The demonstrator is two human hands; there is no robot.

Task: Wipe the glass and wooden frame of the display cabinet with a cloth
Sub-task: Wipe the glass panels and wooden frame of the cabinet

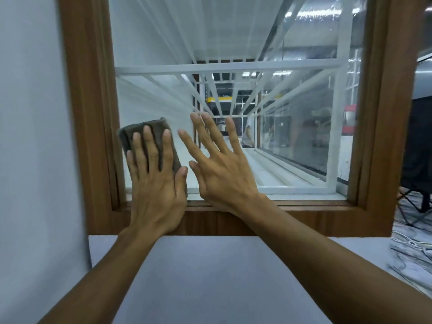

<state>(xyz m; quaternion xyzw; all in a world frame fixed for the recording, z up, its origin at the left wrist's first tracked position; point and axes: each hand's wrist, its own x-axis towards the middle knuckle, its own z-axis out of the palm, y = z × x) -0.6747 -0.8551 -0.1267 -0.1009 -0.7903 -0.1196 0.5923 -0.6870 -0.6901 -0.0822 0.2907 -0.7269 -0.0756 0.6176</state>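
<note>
against the glass (233,43), left hand (155,183) fingers press the cloth (140,132) flat; right hand (224,169) fingers spread.

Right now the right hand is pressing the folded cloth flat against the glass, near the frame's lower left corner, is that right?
Wrong hand. The head view shows the left hand pressing the folded cloth flat against the glass, near the lower left corner of the wooden frame. The right hand is beside it, fingers spread, holding nothing.
</note>
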